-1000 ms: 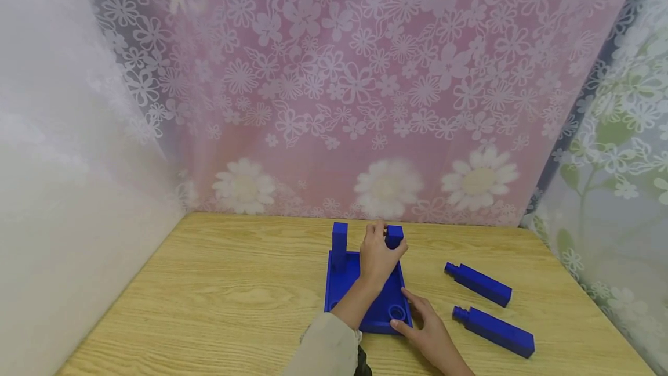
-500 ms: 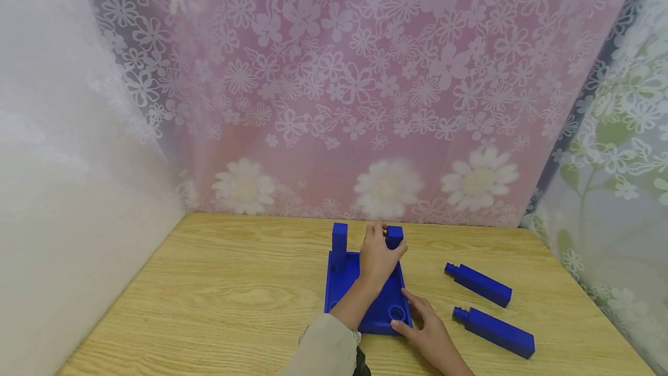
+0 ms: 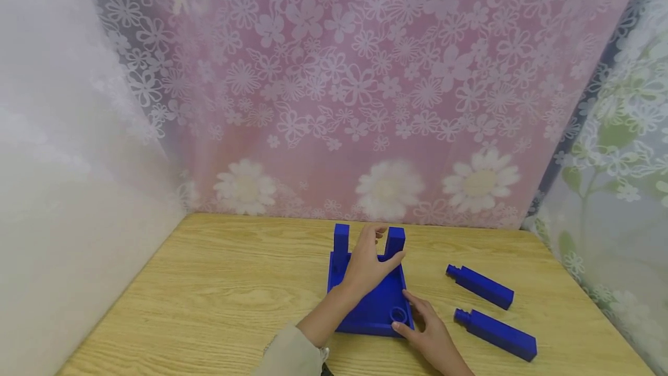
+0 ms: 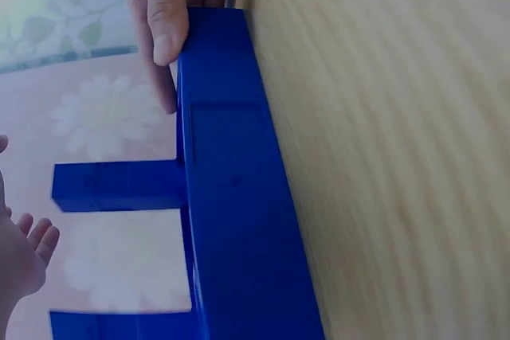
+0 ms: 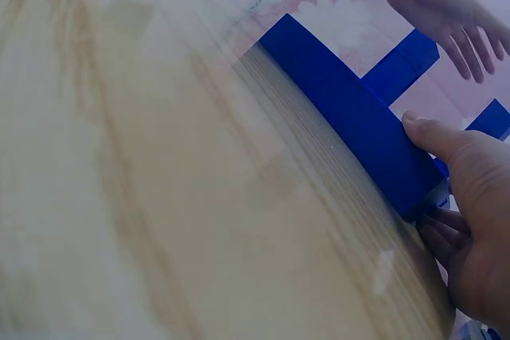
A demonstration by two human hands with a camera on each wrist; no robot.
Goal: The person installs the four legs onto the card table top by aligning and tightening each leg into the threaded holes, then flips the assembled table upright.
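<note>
A shallow blue tray-like tabletop (image 3: 376,306) lies on the table with its raised rim up. At its far corners stand two square blue legs, the left leg (image 3: 341,241) and the right leg (image 3: 395,240). My left hand (image 3: 367,263) hovers over the tabletop beside the right leg, fingers apart and holding nothing; the left wrist view also shows this hand (image 4: 20,260) with spread fingers. With thumb and fingers my right hand (image 3: 430,332) grips the near right corner, beside a round socket (image 3: 398,314). My left forearm hides the near left corner.
Two more blue legs with ridged round ends lie to the right, a farther leg (image 3: 484,288) and a nearer leg (image 3: 498,334). The wooden table (image 3: 224,289) meets a pink flowered backdrop (image 3: 313,132) behind and pale sheets at both sides.
My left hand has let go of the far right leg and drawn back to the left, its fingers opening. The leg stays standing. My right hand keeps its grip on the corner.
</note>
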